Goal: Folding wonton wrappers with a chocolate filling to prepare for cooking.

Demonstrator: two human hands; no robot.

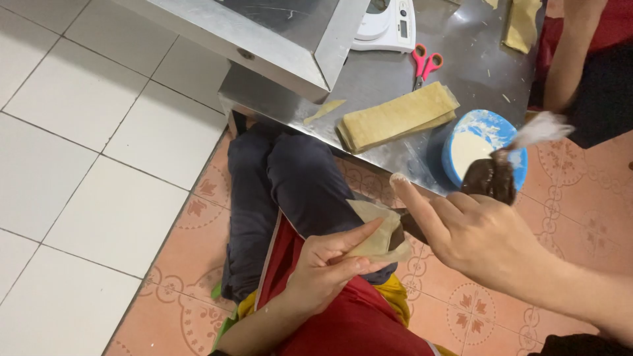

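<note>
Fingers of left hand [326, 267] half-hide folded wrapper [376, 231].

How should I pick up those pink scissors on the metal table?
Take the scissors by the pink loop handles, which are the end nearer the white scale. Come from above: they lie flat on the steel table, blades pointing toward the stack of pastry sheets. The handles look rounded and stand clear of other things, so fingers should fit there safely, away from the blades.

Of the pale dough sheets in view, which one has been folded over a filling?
The sheet pinched in the left hand. It is folded around dark filling, while the stack of sheets on the steel table lies flat and unfilled.
</note>
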